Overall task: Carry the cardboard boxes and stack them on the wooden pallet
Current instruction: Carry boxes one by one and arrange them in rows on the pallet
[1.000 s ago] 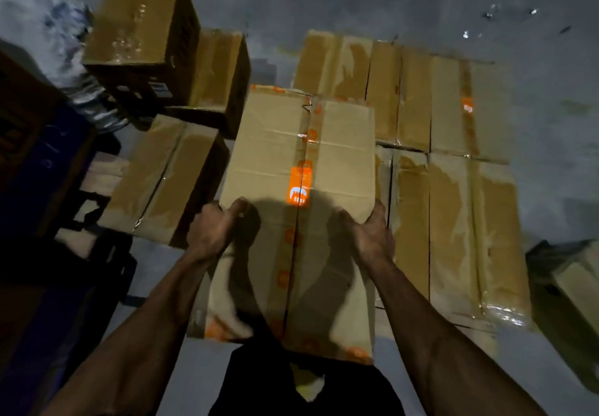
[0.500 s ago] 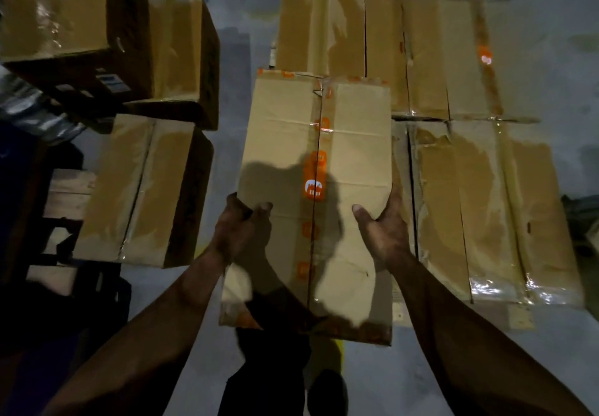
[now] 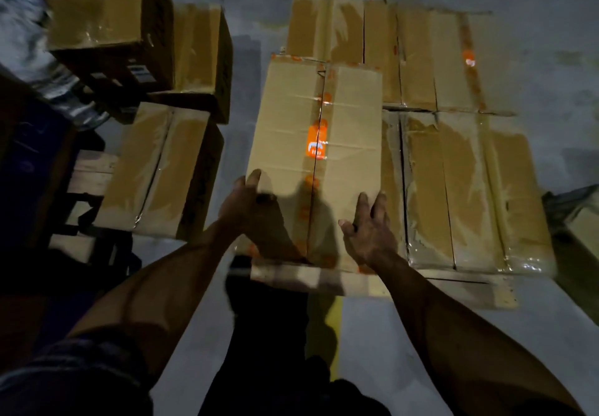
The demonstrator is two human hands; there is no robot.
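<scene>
1. Two hands are on one cardboard box [image 3: 316,143] sealed with orange tape [image 3: 317,146]. The left hand [image 3: 251,211] holds its near left edge, thumb over the top. The right hand [image 3: 371,230] lies flat on the top near the right edge, fingers straight and slightly spread.
2. That box lies on the wooden pallet [image 3: 356,281], at its left end. Its near edge sits just behind the pallet's front plank, and its right side is touching or just beside the near row of boxes [image 3: 463,188]; a far row [image 3: 405,55] lies beyond.
3. Open room: a strip of grey floor [image 3: 240,68] runs between the pallet's left edge and the separate boxes [image 3: 162,169] at left.
4. Half a second ago the box was held tilted above the pallet, a hand gripping each side; now it is down and the right hand's grip has given way to flat fingers.
</scene>
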